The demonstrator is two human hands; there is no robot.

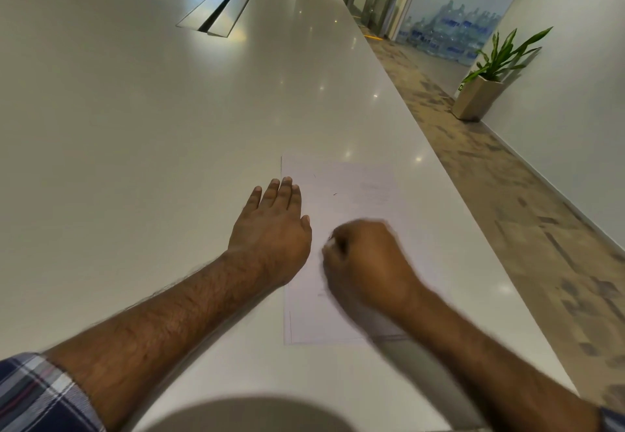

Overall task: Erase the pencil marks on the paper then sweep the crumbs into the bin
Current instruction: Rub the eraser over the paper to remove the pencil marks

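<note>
A white sheet of paper [355, 188] lies on the white table [135, 127] near its right edge, with faint pencil marks on it. My left hand [274, 225] rests flat on the paper's left edge, fingers straight. My right hand [365, 259] is curled over the middle of the sheet and blurred by motion. It pinches a small white eraser [329, 245], which only peeks out at the fingertips. A few tiny dark specks lie on the upper part of the sheet. No bin is in view.
A cable hatch [216, 14] is set into the table far ahead. The table's right edge drops to a carpeted floor. A potted plant [487, 83] stands by the right wall, and stacked water bottles [449, 31] sit beyond it.
</note>
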